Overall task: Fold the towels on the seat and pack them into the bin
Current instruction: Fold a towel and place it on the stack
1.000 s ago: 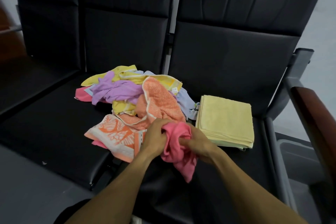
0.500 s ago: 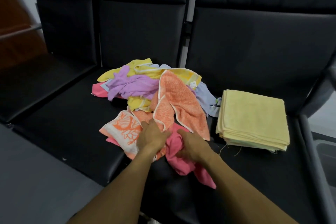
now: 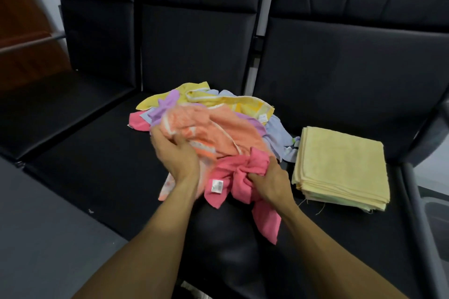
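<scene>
Black seat (image 3: pixel 97 177) bears loose towel heap (image 3: pixel 218 114); folded yellow stack (image 3: pixel 340 165) lies right of heap. Left hand (image 3: pixel 177 155) grips orange towel (image 3: pixel 218 133). Right hand (image 3: pixel 272 182) clutches bunched pink towel (image 3: pixel 233 177) at heap's front edge.

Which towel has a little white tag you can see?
The pink towel bunched in the right hand: a white tag shows on its lower left corner. The yellow patterned towel at the back of the pile also shows a small label, at its right end.

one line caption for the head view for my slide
Right hand grips a pink towel while the left hand grips an orange towel beside folded yellow towels.
</scene>
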### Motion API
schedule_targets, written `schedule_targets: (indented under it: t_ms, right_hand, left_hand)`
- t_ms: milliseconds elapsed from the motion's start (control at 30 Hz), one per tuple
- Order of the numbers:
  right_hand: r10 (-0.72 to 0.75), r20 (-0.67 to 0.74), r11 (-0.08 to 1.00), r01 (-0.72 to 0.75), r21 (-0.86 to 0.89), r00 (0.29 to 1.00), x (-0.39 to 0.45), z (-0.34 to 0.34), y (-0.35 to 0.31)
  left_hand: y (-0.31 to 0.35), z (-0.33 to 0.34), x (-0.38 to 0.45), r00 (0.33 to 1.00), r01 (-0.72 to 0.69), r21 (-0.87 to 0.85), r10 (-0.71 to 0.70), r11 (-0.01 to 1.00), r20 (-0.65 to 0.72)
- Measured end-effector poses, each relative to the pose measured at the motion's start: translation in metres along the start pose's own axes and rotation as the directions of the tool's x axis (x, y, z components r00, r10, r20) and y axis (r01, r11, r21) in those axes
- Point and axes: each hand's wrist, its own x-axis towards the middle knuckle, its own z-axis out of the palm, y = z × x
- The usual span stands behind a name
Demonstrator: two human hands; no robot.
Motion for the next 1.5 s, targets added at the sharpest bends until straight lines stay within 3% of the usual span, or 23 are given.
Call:
schedule_targets:
  t_ms: [100, 200, 333, 533, 633, 700, 800, 833, 900, 967, 1000, 1133, 1233, 1333, 1433, 1500]
  right_hand:
    - [-0.002, 0.017, 1.000, 0.002, 0.000, 1.000, 0.001, -0.001, -0.007]
    - [-0.017, 0.040, 1.000, 0.018, -0.009, 0.999, 0.001, 0.002, -0.014]
    - [-0.028, 0.046, 1.000, 0.028, 0.000, 0.999, 0.002, 0.006, -0.015]
    - [-0.015, -0.062, 0.996, 0.020, 0.083, 0.998, 0.002, 0.005, -0.006]
    - [-0.001, -0.068, 0.995, 0.007, 0.095, 0.998, -0.001, 0.001, -0.002]
    - [-0.004, -0.057, 0.997, 0.008, 0.073, 0.998, -0.002, -0.001, 0.003]
    - [-0.006, -0.150, 0.996, 0.019, 0.083, 0.989, -0.004, -0.008, 0.009]
    - [-0.002, -0.185, 0.994, 0.022, 0.108, 0.983, -0.005, -0.013, 0.008]
    - [0.007, -0.208, 0.985, 0.029, 0.170, 0.978, -0.009, -0.021, 0.009]
    - [0.001, -0.198, 0.981, 0.037, 0.190, 0.980, -0.015, -0.030, 0.012]
    - [-0.001, -0.200, 0.981, 0.039, 0.188, 0.980, -0.019, -0.036, 0.015]
    - [0.022, -0.226, 0.970, 0.034, 0.242, 0.974, -0.041, -0.070, 0.029]
    - [0.040, -0.231, 0.972, 0.016, 0.236, 0.972, -0.056, -0.099, 0.046]
    - [0.122, -0.191, 0.968, -0.074, 0.239, 0.974, -0.075, -0.128, 0.061]
    - [0.159, -0.164, 0.959, -0.113, 0.261, 0.974, -0.096, -0.144, 0.076]
    - [0.178, -0.231, 0.964, -0.122, 0.238, 0.957, -0.102, -0.147, 0.086]
  left_hand:
    - [-0.006, -0.004, 0.006, 0.990, 0.004, 0.137, -0.023, 0.991, 0.139]
    - [-0.020, -0.004, 0.002, 0.982, 0.050, 0.353, -0.111, 0.934, 0.155]
    - [-0.021, 0.000, 0.003, 0.962, 0.103, 0.390, -0.191, 0.915, 0.194]
    - [-0.019, 0.002, -0.007, 0.981, -0.178, 0.514, 0.110, 0.839, 0.160]
    - [-0.023, 0.004, -0.016, 0.875, -0.442, 0.529, 0.219, 0.725, 0.431]
    - [-0.031, 0.005, -0.020, 0.819, -0.434, 0.498, 0.099, 0.751, 0.565]
    - [-0.031, 0.009, -0.021, 0.810, -0.318, 0.483, -0.031, 0.816, 0.585]
    - [-0.028, 0.012, -0.023, 0.761, -0.332, 0.417, -0.021, 0.846, 0.648]
    - [-0.021, 0.016, -0.035, 0.528, -0.353, 0.236, -0.015, 0.905, 0.849]
    - [-0.015, 0.020, -0.052, 0.306, -0.379, 0.191, -0.072, 0.905, 0.949]
    - [-0.015, 0.023, -0.059, 0.258, -0.396, 0.191, -0.091, 0.898, 0.962]
    - [-0.004, 0.037, -0.089, 0.275, -0.492, 0.157, -0.018, 0.856, 0.961]
    - [0.007, 0.044, -0.123, 0.294, -0.457, 0.149, -0.010, 0.877, 0.956]
    - [0.013, 0.051, -0.154, 0.379, -0.472, 0.201, -0.008, 0.859, 0.925]
    - [0.022, 0.051, -0.173, 0.511, -0.484, 0.332, -0.047, 0.810, 0.858]
    - [0.027, 0.051, -0.183, 0.539, -0.493, 0.360, -0.047, 0.792, 0.841]
